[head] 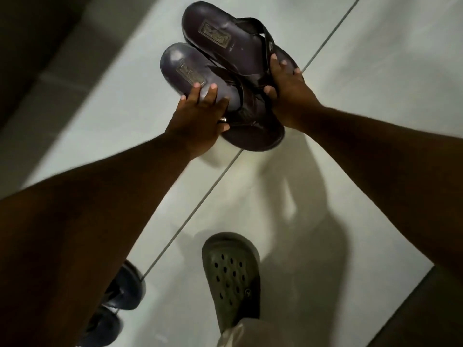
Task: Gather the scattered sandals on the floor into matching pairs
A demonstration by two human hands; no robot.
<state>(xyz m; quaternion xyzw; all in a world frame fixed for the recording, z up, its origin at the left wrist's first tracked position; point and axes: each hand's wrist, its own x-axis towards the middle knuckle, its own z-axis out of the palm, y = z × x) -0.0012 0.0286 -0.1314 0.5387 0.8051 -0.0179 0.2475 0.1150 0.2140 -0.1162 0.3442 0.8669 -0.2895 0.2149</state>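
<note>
One pair looks matched: two dark brown thong sandals with the same gold heel stamp sit side by side, soles down, heels pointing away from the camera. Left brown sandal (pixel 193 78) overlaps the edge of the right brown sandal (pixel 225 38). Can't tell if they rest flat on the white tiled floor (pixel 363 101) or are held just above it.

Left hand (pixel 200 118) lies on the left sandal's footbed, fingers spread, thumb hooked at the strap; looks like pressing or steadying rather than pinching. A ring shows on one finger. Right hand (pixel 288 93) grips the right sandal at its toe end, fingers curled over the edge and strap, thumb underneath. Both arms fully extended forward and down.

Still to sort: dark blue sandals (pixel 122 291) at lower left, partly hidden behind the left forearm, so pairing there is unclear. The olive perforated clog (pixel 231 276) appears to be on the person's own foot, likely not part of the job.

Judgement: one pair nearly done, at least one to go.
</note>
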